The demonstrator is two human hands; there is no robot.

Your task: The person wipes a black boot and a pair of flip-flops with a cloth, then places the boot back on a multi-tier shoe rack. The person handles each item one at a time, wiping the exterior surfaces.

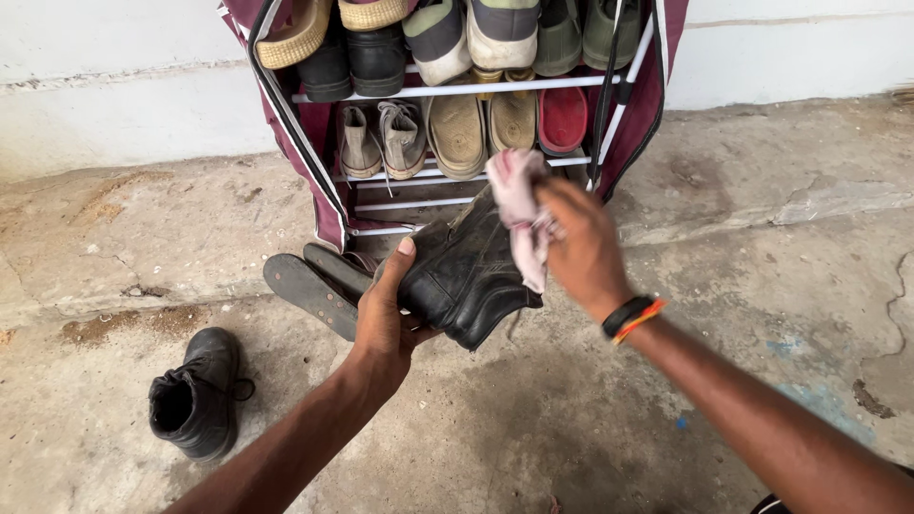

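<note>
— Nearest, what does each hand hold?
— Left hand (386,319) grips a black boot (466,271) before the shoe rack (624,124); right hand (581,243) clutches a pink cloth (519,205) against it.

Left hand (386,319) grips black boot (466,276); right hand (581,243) presses pink cloth (519,214) on it.

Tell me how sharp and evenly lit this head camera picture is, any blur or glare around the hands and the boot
Head view: soft, even daylight with no glare and only faint shadows on the concrete floor. The right hand and pink cloth look slightly motion-blurred; the left hand, the held black boot and the second boot are sharp. The shoe rack is cropped at the top edge.
</note>
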